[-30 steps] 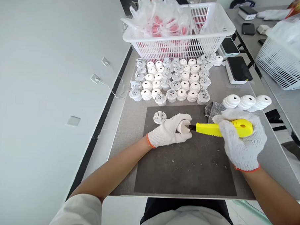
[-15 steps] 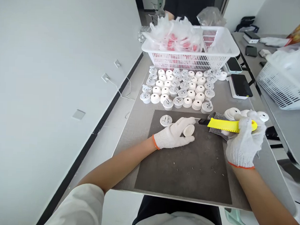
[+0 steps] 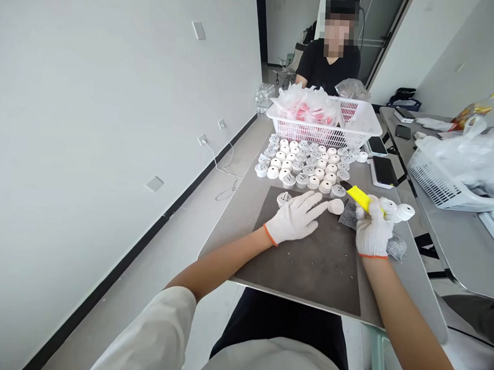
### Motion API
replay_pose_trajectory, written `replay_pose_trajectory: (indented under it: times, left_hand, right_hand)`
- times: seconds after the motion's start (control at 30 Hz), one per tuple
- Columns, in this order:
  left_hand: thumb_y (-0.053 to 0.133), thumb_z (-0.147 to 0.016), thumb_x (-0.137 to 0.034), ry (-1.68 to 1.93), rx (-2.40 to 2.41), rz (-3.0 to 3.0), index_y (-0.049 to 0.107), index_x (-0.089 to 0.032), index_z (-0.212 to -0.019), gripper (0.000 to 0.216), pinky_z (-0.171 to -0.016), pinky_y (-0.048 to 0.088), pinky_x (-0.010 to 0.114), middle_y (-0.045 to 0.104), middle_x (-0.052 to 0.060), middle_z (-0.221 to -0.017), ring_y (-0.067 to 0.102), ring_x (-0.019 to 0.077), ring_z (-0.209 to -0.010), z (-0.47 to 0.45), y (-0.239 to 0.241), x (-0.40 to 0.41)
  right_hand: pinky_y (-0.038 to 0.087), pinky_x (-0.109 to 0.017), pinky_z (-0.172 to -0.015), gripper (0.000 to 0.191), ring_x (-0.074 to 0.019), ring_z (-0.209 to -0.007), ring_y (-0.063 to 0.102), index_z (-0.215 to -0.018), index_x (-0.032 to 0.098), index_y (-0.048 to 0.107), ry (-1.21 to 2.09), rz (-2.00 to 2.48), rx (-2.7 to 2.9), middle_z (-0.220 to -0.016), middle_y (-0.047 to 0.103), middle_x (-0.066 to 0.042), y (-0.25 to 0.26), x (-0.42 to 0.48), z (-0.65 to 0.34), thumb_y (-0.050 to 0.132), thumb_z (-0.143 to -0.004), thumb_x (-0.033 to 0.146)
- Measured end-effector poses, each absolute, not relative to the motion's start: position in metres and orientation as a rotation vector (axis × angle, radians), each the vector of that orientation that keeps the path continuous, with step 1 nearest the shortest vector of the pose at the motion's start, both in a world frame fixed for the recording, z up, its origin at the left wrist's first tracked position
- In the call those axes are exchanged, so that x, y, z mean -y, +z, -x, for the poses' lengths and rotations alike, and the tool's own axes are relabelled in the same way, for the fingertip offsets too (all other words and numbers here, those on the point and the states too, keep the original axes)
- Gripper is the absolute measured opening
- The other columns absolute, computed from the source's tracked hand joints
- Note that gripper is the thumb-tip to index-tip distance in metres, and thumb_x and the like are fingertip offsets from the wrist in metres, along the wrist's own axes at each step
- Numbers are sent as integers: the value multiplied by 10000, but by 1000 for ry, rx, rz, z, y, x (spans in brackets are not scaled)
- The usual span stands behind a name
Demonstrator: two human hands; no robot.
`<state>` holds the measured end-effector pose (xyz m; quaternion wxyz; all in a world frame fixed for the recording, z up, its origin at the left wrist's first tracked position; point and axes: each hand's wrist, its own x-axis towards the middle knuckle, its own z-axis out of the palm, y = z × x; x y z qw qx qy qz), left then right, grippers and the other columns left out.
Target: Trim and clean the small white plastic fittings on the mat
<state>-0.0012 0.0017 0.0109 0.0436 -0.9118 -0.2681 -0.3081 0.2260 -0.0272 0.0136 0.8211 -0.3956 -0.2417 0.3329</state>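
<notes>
The left hand, in a white knitted glove with an orange edge, is lying low above the dark mat. Its fingers are stretching out flat and spreading apart, so this grip is wide and is not closing around any thing. A white round piece is sitting at the far right part of the mat, just in front of the fingertips; whether one finger is touching it, I cannot tell surely. This piece is turning its plain round face to the wearer.

The right hand, gloved the same way, is holding a yellow cutter. Its grip is narrow, with the fingers bending around the handle. The dark front end is pointing forward and to the left, away from the white round piece; the blade itself is too small to see clearly.

A grey cloth is lying between the round piece and the right hand. Near the left hand, a printed disc is resting, partly hidden. Beyond the mat, many white caps are standing in rows.
</notes>
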Motion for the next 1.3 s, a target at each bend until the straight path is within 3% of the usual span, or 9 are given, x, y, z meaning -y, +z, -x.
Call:
replay_pose_trajectory:
  times: [0.17,0.27,0.47,0.63,0.77,0.9,0.97,1.17,1.3]
  left_hand:
    - [626,-871,-375,-892,1451,2742,478,-217,-1465,632,-1068,441,517,531,150,-1437,489,356,-1311,33,22,-13]
    - [662,-850,-393,-770,1791,2795,541,-248,-1399,580,-1023,464,491,642,115,-1237,565,328,-1186,49,18,-20]
    - [667,-840,-449,-1261,2111,2878,542,-237,-1243,472,-923,510,322,674,18,-1066,632,180,-977,49,13,-14]
    - [724,-755,-331,-1431,2060,2896,512,-230,-1135,446,-850,513,282,647,-1,-1040,606,146,-900,46,5,-12]
    - [711,-726,-256,-1473,2066,2877,464,-217,-1025,390,-877,513,295,645,14,-1086,602,147,-913,46,4,-16]
    - [710,-721,-244,-1510,2142,2798,442,-218,-943,349,-890,519,329,654,24,-1049,609,177,-954,45,6,-18]
    - [722,-707,-237,-1507,2133,2813,451,-214,-961,372,-881,522,335,656,28,-1041,614,180,-945,46,4,-20]
    - [715,-708,-241,-1311,1779,3219,541,-188,-1165,492,-884,532,305,634,52,-1158,618,167,-969,53,-3,-31]
    - [690,-733,-209,-1212,1547,3294,605,-184,-1199,475,-958,520,323,628,67,-1202,617,188,-1047,51,0,-41]
  right_hand:
    - [494,-158,-580,500,-77,-788,589,-1026,235,550,835,882,629,-1037,545,29,11,30,-226,842,-621,264]
    - [485,-146,-593,644,-46,-741,545,-1121,232,543,872,910,649,-990,511,42,14,33,-227,854,-557,244]
    - [338,-146,-434,592,-30,-519,416,-1079,187,561,952,989,749,-749,517,72,12,39,-232,820,-559,301]
    - [319,-193,-385,403,-71,-433,386,-922,163,637,900,1267,947,-519,486,69,10,43,-233,776,-629,402]
    - [377,-198,-386,410,-93,-446,474,-898,159,692,846,1592,1029,-558,593,13,14,46,-228,820,-637,449]
    - [378,-195,-342,448,-88,-407,498,-836,161,656,874,1706,974,-658,674,-33,14,47,-220,727,-725,588]
    - [391,-190,-346,473,-85,-409,511,-821,161,644,906,1699,988,-694,695,-47,14,47,-217,664,-775,631]
    - [354,-181,-385,566,-84,-380,436,-746,140,657,930,1722,1266,-437,537,-7,10,51,-216,558,-863,685]
    - [354,-196,-414,569,-94,-392,440,-724,155,647,898,1749,1373,-431,529,-2,9,52,-218,518,-897,682]
